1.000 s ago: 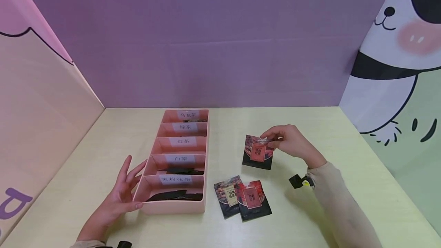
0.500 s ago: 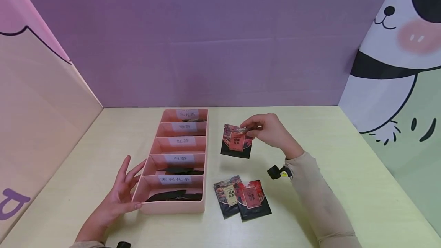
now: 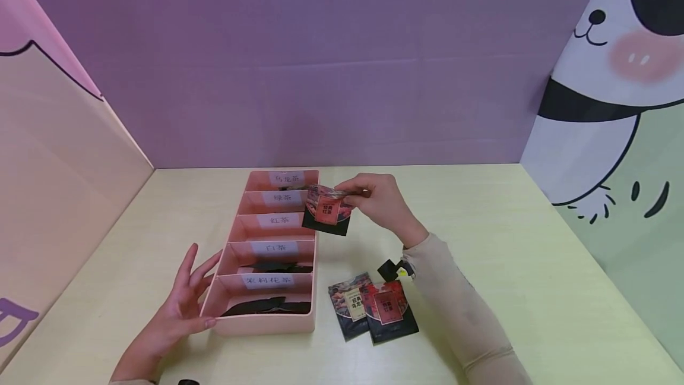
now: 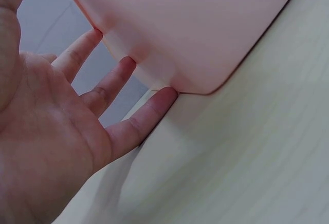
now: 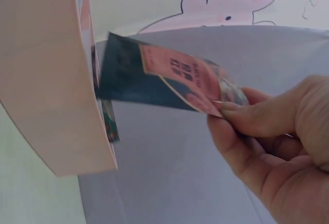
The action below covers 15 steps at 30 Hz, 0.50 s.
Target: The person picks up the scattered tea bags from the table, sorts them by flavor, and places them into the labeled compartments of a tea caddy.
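Between thumb and fingers my right hand (image 3: 376, 201) pinches the top edge of a tea sachet (image 3: 327, 211), black with a red label. In the head view the sachet overlaps the right rim of a long pink divided box (image 3: 260, 325), beside its middle compartments. The right wrist view shows the sachet (image 5: 159, 77) tilted, its lower end at the box's edge. My left hand (image 3: 181, 305) has its fingers spread against the box's left side near the front corner. In the left wrist view the fingertips (image 4: 167, 94) touch the pink wall (image 4: 205, 34).
Two more sachets lie overlapping on the table: one with a cream label (image 3: 350, 308), one with a red label (image 3: 391, 314). Dark sachets (image 3: 267, 306) lie in the front compartment, others (image 3: 278, 267) behind it. Each compartment bears a white paper label (image 3: 267, 280). A purple wall (image 3: 342, 64) stands behind.
My right hand has carried the red-labelled sachet leftward and slightly back, from over the table to the box's right rim. The left hand has stayed at the box.
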Tool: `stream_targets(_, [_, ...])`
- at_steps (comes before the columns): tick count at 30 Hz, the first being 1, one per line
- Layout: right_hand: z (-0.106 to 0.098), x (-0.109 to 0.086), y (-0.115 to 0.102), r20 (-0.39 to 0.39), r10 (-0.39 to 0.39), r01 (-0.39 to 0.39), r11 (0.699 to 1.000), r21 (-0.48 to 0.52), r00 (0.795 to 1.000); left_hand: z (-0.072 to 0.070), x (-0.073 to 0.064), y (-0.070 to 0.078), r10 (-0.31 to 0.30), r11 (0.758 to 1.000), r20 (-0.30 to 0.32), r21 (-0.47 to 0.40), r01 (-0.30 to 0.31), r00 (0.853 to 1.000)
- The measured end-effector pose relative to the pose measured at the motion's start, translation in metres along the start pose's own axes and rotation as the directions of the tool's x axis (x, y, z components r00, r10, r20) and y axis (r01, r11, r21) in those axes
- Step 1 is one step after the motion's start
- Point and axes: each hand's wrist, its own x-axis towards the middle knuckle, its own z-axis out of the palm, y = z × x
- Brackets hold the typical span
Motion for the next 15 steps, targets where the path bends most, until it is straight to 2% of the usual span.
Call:
stream_targets(4, [0.013, 0.001, -0.001, -0.058, -0.096, 0.098, 0.995, 0.036, 0.994, 0.000, 0.000, -0.001, 0.003, 1.000, 0.005, -0.001, -0.003, 1.000])
stream_targets(8, [0.028, 0.001, 0.000, -0.098, -0.179, 0.187, 0.979, 0.083, 0.979, 0.000, -0.002, 0.000, 0.001, 1.000, 0.002, 0.007, -0.001, 1.000])
stream_targets(12, [0.040, -0.002, 0.000, -0.122, -0.229, 0.243, 0.963, 0.116, 0.966, -0.001, -0.002, 0.000, -0.009, 1.000, -0.003, 0.015, 0.009, 1.000])
stream_targets(15, [0.047, -0.005, -0.001, -0.108, -0.243, 0.254, 0.961, 0.106, 0.964, -0.001, -0.001, 0.000, -0.008, 1.000, 0.000, 0.017, 0.008, 1.000])
